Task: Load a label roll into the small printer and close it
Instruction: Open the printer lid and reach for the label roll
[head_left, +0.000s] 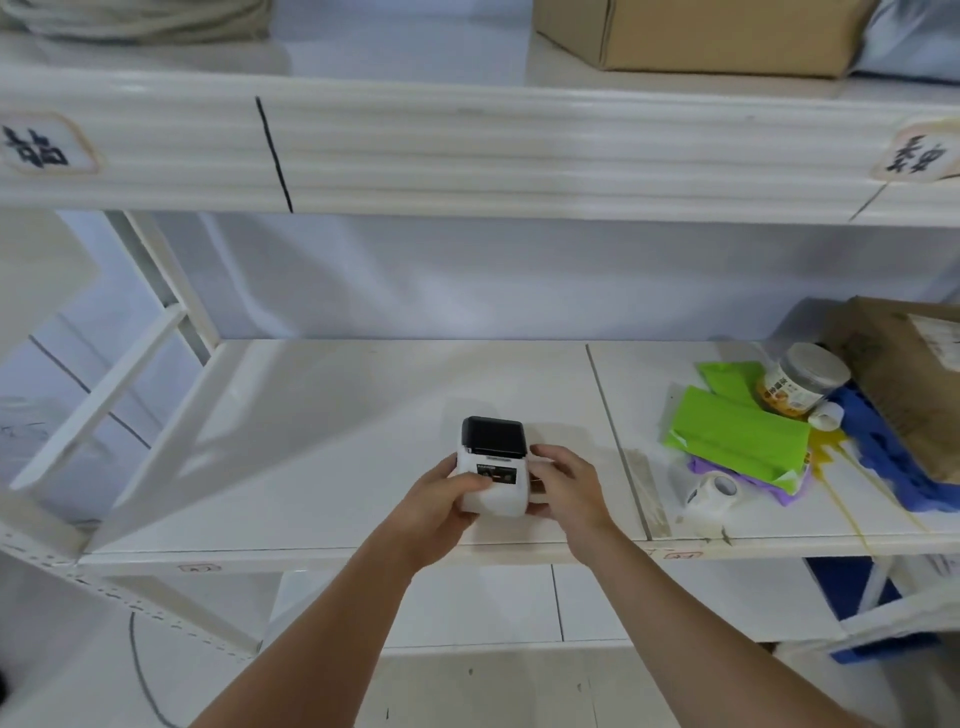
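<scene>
A small white printer (493, 480) with a black lid stands on the white shelf (311, 441), near its front edge. The black lid (493, 435) looks down on the body. My left hand (449, 496) grips the printer's left side, thumb on its top by a small label. My right hand (563, 486) holds the right side, fingers curled around it. A white label roll (714, 491) lies on its side on the shelf, well to the right of the printer, touched by neither hand.
Green paper packets (737, 431), a purple sheet, a lidded jar (802, 382), a blue foam piece (883, 452) and a cardboard box (904, 374) crowd the shelf's right end. An upper shelf beam (467, 150) runs overhead. A yellow strap (852, 499) trails over the front edge.
</scene>
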